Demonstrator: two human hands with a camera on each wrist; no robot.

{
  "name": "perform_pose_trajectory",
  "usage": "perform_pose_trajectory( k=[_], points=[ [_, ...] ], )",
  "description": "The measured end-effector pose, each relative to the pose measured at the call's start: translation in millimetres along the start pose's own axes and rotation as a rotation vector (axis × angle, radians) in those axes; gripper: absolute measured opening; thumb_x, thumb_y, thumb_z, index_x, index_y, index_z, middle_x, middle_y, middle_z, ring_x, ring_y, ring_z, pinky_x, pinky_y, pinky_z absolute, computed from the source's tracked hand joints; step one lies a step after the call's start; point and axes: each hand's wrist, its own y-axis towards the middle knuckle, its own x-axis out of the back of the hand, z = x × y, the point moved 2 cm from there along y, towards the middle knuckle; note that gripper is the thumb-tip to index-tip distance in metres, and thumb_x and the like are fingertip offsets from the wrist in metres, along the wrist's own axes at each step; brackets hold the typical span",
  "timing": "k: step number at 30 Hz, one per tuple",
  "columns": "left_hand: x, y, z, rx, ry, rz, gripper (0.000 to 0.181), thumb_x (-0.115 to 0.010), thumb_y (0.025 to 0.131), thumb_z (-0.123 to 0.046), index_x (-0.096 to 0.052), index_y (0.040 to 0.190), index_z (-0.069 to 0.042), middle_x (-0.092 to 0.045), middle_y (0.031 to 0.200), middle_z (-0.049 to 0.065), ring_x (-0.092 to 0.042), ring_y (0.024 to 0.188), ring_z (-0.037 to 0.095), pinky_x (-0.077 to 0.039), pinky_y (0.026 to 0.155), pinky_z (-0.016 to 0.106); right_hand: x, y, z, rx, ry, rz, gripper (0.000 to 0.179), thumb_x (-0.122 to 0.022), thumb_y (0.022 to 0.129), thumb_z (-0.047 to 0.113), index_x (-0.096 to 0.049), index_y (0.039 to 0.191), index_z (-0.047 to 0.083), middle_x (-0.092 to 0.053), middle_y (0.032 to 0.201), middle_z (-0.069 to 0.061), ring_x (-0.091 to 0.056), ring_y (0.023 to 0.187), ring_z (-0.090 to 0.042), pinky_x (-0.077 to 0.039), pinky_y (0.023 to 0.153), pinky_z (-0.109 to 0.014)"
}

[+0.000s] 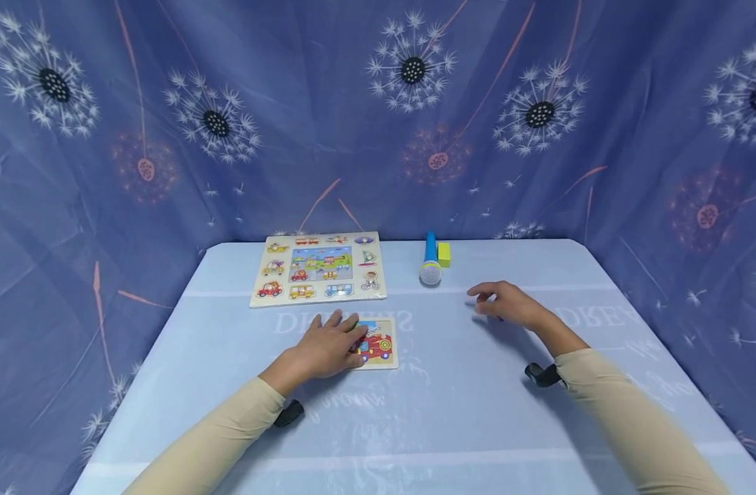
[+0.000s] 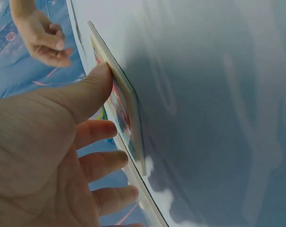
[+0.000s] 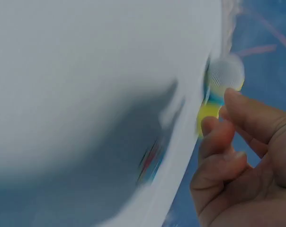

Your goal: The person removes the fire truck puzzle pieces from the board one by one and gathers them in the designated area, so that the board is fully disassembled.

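Note:
A small jigsaw puzzle in a wooden frame point(image 1: 378, 344), showing a red vehicle, lies flat near the middle of the table. My left hand point(image 1: 328, 346) rests over its left side with spread fingers, and in the left wrist view the thumb point(image 2: 98, 82) is right at the puzzle's face. My right hand point(image 1: 506, 304) hovers over the table further right, fingers loosely bent and holding nothing. Beyond it to the left lies a toy microphone point(image 1: 430, 258) with a blue handle and silver head. A yellow-green block point(image 1: 444, 254) sits close beside the microphone.
Behind the small puzzle is a larger wooden board point(image 1: 318, 297) with vehicle pieces around a central picture. The table point(image 1: 452, 412) has a pale blue cloth with faint lettering. A dark blue dandelion-print curtain point(image 1: 328, 124) surrounds the back and sides.

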Motion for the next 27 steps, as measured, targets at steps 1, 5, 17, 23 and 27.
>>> perform_pose_trajectory(
  k=[1,5,17,23,27],
  points=[
    [0.3,-0.9,0.0,-0.005,0.001,-0.004,0.067,-0.065,0.098,-0.050,-0.047,0.155,-0.018,-0.037,0.163,0.009,-0.026,0.152,0.043,-0.023,0.115,0.070,-6.5,3.7,8.6,0.008,0.010,0.013,0.042,-0.064,0.100,0.011,-0.058,0.140,-0.001,-0.062,0.119,-0.019,-0.059,0.081,-0.023,-0.049,0.069,-0.036],
    [2.0,-5.2,-0.3,-0.016,0.002,0.016,0.071,-0.065,0.097,-0.052,-0.044,0.156,-0.020,-0.036,0.164,0.008,-0.025,0.153,0.041,-0.023,0.116,0.069,-39.1,17.2,45.4,0.088,0.002,0.054,0.043,-0.069,0.097,0.012,-0.061,0.137,-0.002,-0.064,0.123,-0.020,-0.059,0.094,-0.025,-0.051,0.075,-0.035],
    [3.7,-6.7,0.4,-0.094,0.021,0.064,0.070,-0.063,0.096,-0.055,-0.044,0.157,-0.024,-0.034,0.165,0.005,-0.024,0.153,0.040,-0.024,0.115,0.070,-124.3,34.6,125.6,0.150,-0.063,0.176,0.051,-0.077,0.092,0.019,-0.062,0.138,0.005,-0.066,0.121,-0.004,-0.057,0.106,-0.020,-0.049,0.096,-0.042],
    [5.3,-2.4,6.2,-0.050,0.026,0.045,0.070,-0.063,0.096,-0.056,-0.046,0.156,-0.024,-0.035,0.165,0.004,-0.022,0.154,0.039,-0.023,0.115,0.070,-131.5,37.4,129.8,0.099,-0.095,0.150,0.049,-0.079,0.090,0.018,-0.065,0.135,0.007,-0.067,0.117,-0.001,-0.058,0.106,-0.016,-0.049,0.099,-0.042],
    [3.5,-0.1,9.5,-0.039,0.033,0.032,0.069,-0.064,0.096,-0.055,-0.047,0.155,-0.023,-0.038,0.163,0.004,-0.023,0.153,0.040,-0.023,0.115,0.071,-133.8,37.4,130.3,0.103,-0.107,0.136,0.046,-0.081,0.087,0.016,-0.068,0.130,0.006,-0.068,0.117,-0.003,-0.060,0.109,-0.017,-0.049,0.101,-0.044]
  ],
)
